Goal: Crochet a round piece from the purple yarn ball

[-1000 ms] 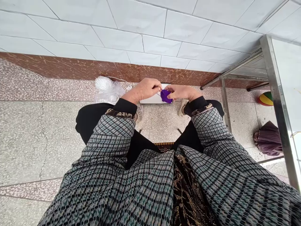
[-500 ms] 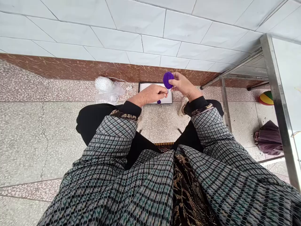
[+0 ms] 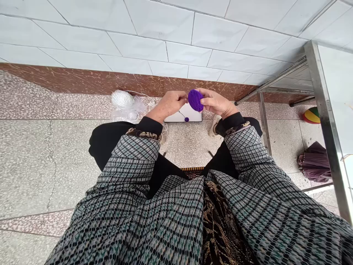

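My right hand [image 3: 217, 102] grips a purple ball of yarn [image 3: 195, 100], thumb across its right side. Close by on the left, my left hand [image 3: 172, 104] is closed in a pinch at the ball's left edge. A strand of yarn [image 3: 182, 114] runs from near those fingers down to a small purple ball [image 3: 186, 119]. That small ball lies on a white board with a dark rim [image 3: 195, 117] on the floor below my hands. The fingertips of my left hand are partly hidden from view.
A bundle of white cord [image 3: 122, 98] with clear plastic lies left of the board. The tiled wall [image 3: 176, 55] rises in front. A metal-framed table [image 3: 327, 110] stands at right, with a coloured ball [image 3: 312, 115] and a dark purple umbrella-like bundle [image 3: 316, 162] underneath.
The purple ball has turned and come slightly down and left. My left hand has moved up and left, from below the ball to beside it. More of the strand and board shows.
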